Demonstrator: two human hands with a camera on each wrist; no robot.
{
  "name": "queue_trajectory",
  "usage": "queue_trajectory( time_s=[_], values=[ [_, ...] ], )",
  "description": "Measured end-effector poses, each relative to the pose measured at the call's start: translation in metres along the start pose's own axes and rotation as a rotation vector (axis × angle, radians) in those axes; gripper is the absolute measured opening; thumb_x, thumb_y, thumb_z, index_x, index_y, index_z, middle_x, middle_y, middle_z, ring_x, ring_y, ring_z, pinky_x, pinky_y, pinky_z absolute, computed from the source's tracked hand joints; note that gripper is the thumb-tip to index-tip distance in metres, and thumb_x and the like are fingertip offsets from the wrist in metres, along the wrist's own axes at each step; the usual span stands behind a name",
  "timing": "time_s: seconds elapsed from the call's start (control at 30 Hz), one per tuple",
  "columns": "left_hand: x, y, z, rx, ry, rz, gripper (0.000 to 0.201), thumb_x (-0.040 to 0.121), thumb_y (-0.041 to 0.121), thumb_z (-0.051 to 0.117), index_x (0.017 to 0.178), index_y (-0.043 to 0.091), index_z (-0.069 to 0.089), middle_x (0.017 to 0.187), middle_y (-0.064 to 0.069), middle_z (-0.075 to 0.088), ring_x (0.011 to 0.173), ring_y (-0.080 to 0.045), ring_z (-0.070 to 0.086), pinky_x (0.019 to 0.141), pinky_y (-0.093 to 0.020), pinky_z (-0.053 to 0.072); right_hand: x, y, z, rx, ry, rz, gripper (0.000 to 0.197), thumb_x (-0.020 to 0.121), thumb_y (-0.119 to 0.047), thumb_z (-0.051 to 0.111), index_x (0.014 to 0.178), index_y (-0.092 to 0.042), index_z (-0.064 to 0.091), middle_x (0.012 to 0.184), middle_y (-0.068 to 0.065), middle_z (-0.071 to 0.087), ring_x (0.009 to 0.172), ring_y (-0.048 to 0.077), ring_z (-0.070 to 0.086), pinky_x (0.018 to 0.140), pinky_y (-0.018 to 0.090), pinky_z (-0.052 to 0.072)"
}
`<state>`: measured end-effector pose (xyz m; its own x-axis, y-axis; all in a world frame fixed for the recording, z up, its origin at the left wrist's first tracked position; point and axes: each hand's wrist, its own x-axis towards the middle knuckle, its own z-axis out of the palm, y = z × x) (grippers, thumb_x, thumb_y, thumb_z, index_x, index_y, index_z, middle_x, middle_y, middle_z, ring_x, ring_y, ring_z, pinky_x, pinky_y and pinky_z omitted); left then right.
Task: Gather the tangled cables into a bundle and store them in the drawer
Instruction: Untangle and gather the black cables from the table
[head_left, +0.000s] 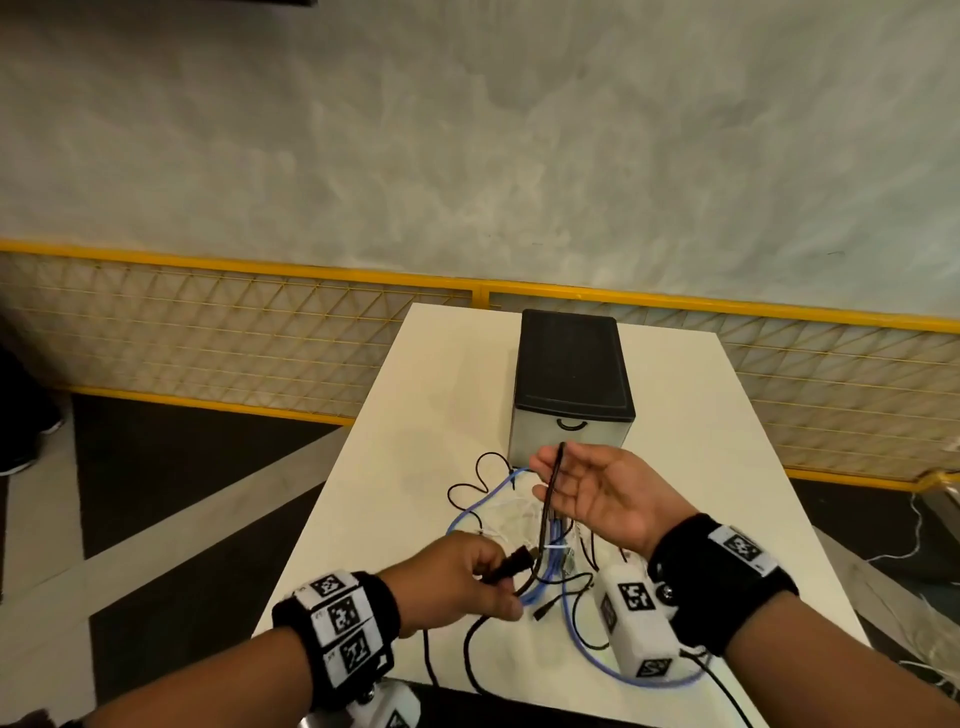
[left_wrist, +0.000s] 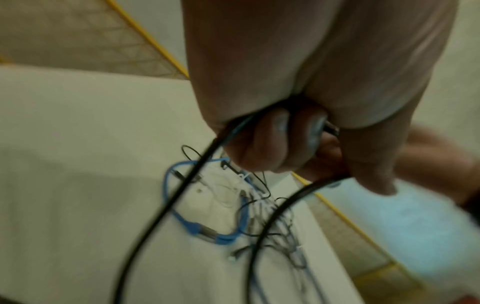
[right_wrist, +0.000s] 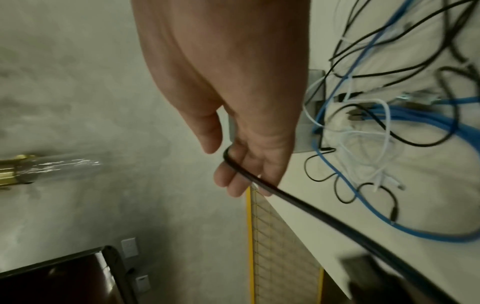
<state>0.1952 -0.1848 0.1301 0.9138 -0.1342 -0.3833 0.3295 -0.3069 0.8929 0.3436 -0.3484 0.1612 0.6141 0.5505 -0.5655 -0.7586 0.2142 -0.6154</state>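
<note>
A tangle of blue, white and thin black cables (head_left: 498, 514) lies on the white table (head_left: 727, 467), in front of a small drawer unit (head_left: 571, 364) with a black top and a black handle (head_left: 571, 425); the drawer is closed. My left hand (head_left: 488, 571) grips a thick black cable (head_left: 545, 519) near its plug, fingers curled round it (left_wrist: 285, 139). My right hand (head_left: 561, 483) is raised just in front of the drawer, with straight fingers (right_wrist: 241, 174). A loop of the same black cable (right_wrist: 311, 207) hangs over them. The tangle (right_wrist: 376, 133) lies below both hands.
A yellow mesh fence (head_left: 234, 332) runs behind the table, with a grey wall above it. The table's left edge drops to a dark floor (head_left: 182, 467). One blue cable (head_left: 649, 678) curves close to the table's near edge. Loose wires lie on the floor at the right (head_left: 919, 545).
</note>
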Motion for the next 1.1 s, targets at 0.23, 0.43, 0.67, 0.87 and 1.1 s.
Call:
queue_trajectory(
  time_s=[0.23,0.43,0.67,0.87,1.1],
  values=[
    [0.008,0.009,-0.011,-0.263,0.287,0.021,0.025,0.084,0.021,0.074,0.078,0.014,0.050,0.060,0.003,0.040,0.042,-0.006,0.032,0.042,-0.019,0.027,-0.006,0.017,-0.002,-0.092,-0.036,0.033,0.020,0.092,-0.003,0.043,0.099,-0.009,0.061,0.094,0.014,0.073,0.083,0.025,0.074,0.085,0.049,0.052],
    [0.035,0.031,0.015,-0.263,0.322,0.122,0.030,0.071,0.008,0.079,0.067,0.019,0.052,0.068,0.004,0.059,0.064,-0.010,0.054,0.064,-0.023,0.045,-0.018,0.042,0.007,-0.126,-0.120,0.071,0.029,0.081,-0.008,0.040,0.102,-0.007,0.060,0.081,0.010,0.061,0.068,0.021,0.057,0.070,0.038,0.042],
    [0.020,0.021,0.022,-0.181,0.059,0.010,0.028,0.081,-0.005,0.072,0.072,0.012,0.051,0.059,0.007,0.056,0.049,0.001,0.051,0.047,-0.012,0.040,-0.037,0.042,-0.018,-0.183,0.048,0.115,0.025,0.098,-0.025,0.047,0.095,-0.010,0.066,0.088,0.014,0.066,0.076,0.027,0.065,0.072,0.042,0.052],
    [0.004,0.010,0.012,-0.071,-0.018,-0.033,0.032,0.076,0.006,0.079,0.072,0.016,0.049,0.069,-0.005,0.051,0.040,0.002,0.037,0.040,-0.012,0.029,-0.053,0.049,-0.038,-0.212,0.089,0.145,0.009,0.089,-0.005,0.061,0.091,-0.014,0.059,0.077,0.011,0.065,0.067,0.023,0.065,0.065,0.035,0.053],
    [-0.001,0.017,-0.003,-0.260,0.148,-0.035,0.024,0.086,0.029,0.070,0.075,0.014,0.055,0.061,-0.002,0.052,0.045,-0.009,0.029,0.044,-0.021,0.021,-0.080,0.048,-0.047,-0.943,-0.171,0.201,0.023,0.071,-0.003,0.074,0.085,-0.019,0.065,0.081,0.009,0.069,0.072,0.019,0.065,0.057,0.028,0.051]
  ],
)
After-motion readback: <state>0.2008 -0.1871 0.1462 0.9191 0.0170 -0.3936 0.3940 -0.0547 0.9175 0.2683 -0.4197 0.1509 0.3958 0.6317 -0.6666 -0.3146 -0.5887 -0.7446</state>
